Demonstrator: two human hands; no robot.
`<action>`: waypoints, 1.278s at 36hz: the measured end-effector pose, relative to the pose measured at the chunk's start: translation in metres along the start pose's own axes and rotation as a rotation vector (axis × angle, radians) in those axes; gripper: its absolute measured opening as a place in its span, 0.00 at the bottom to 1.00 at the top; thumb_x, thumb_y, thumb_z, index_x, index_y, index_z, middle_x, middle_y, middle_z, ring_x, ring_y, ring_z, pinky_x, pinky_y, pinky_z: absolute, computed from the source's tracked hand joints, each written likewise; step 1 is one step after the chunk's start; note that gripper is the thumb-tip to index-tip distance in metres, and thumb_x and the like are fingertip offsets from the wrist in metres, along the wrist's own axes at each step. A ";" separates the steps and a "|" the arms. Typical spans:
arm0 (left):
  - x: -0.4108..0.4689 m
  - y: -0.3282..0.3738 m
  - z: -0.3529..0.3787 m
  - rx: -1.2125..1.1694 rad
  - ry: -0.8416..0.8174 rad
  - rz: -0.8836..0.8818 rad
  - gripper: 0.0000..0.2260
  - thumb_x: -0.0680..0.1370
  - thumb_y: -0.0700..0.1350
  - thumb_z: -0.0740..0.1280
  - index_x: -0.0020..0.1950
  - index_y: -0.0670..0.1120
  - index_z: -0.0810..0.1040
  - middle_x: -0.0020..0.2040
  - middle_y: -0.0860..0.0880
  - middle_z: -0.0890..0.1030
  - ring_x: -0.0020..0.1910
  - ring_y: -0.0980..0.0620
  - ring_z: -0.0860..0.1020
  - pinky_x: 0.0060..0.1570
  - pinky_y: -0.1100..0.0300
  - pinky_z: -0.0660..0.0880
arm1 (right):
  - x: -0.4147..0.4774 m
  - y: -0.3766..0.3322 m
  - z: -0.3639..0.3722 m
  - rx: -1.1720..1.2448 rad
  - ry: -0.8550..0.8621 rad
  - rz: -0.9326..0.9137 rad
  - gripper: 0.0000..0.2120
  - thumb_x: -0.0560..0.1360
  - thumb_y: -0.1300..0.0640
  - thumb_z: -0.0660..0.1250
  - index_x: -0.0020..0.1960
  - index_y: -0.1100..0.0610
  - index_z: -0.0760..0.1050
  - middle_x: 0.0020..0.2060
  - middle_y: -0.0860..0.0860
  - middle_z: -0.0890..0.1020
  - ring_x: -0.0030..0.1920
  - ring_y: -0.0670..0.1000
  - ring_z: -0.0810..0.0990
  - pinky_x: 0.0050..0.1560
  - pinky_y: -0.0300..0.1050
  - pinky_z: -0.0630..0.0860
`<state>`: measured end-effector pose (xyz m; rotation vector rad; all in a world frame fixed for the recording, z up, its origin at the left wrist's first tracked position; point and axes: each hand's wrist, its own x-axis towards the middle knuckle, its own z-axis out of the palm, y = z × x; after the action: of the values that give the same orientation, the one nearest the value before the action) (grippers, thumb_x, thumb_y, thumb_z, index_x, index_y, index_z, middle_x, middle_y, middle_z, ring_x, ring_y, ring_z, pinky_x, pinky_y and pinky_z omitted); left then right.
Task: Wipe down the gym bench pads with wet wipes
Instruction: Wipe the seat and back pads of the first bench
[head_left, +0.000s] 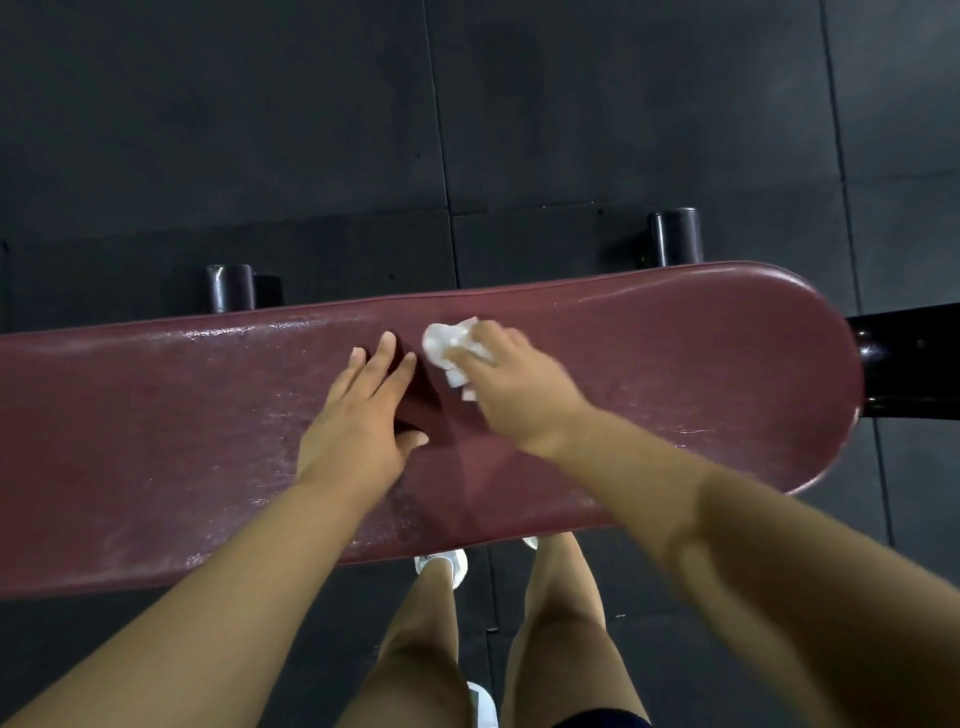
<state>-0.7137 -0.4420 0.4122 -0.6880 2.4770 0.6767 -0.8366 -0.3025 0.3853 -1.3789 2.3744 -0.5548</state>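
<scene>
- As I look down in the head view, the long dark-red padded vinyl bench pad (675, 364) lies across in front of me. Its long axis goes from left to right, and its rounded end is on my right side.
- My right hand (511, 379) holds the crumpled white wet wipe (449, 348) bunched under its fingers and presses it on the pad. The wipe is near the far edge, about the middle of the length. Blur hides how much the fingers curl.
- My left hand (363, 410) lies flat on the pad with fingers spread, holding nothing, just beside the wipe on its left.
- I judge the next stroke should follow the long axis toward the rounded end, because the right hand is nearer to it and the left hand blocks the other way.
</scene>
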 end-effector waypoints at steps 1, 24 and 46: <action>0.000 0.000 0.000 -0.010 -0.002 0.008 0.34 0.75 0.51 0.68 0.77 0.56 0.53 0.77 0.61 0.43 0.76 0.55 0.44 0.67 0.54 0.65 | -0.002 0.012 -0.007 -0.042 0.030 0.023 0.15 0.70 0.61 0.64 0.55 0.58 0.78 0.51 0.60 0.77 0.43 0.63 0.77 0.30 0.49 0.75; -0.001 -0.013 0.006 0.028 -0.008 0.093 0.32 0.78 0.54 0.63 0.77 0.56 0.50 0.77 0.59 0.40 0.76 0.53 0.41 0.71 0.52 0.61 | -0.067 0.040 -0.024 -0.136 0.309 0.674 0.20 0.73 0.58 0.53 0.59 0.55 0.77 0.59 0.59 0.72 0.53 0.63 0.73 0.49 0.48 0.71; 0.000 -0.010 0.011 0.008 0.004 0.107 0.33 0.77 0.51 0.66 0.77 0.51 0.52 0.78 0.54 0.43 0.77 0.47 0.41 0.74 0.50 0.45 | -0.078 0.012 -0.001 -0.209 0.168 0.276 0.19 0.67 0.51 0.75 0.56 0.51 0.76 0.48 0.56 0.78 0.43 0.61 0.75 0.39 0.53 0.75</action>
<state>-0.7048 -0.4432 0.4001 -0.5576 2.5333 0.7048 -0.8097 -0.2288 0.3874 -1.0907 2.7656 -0.3667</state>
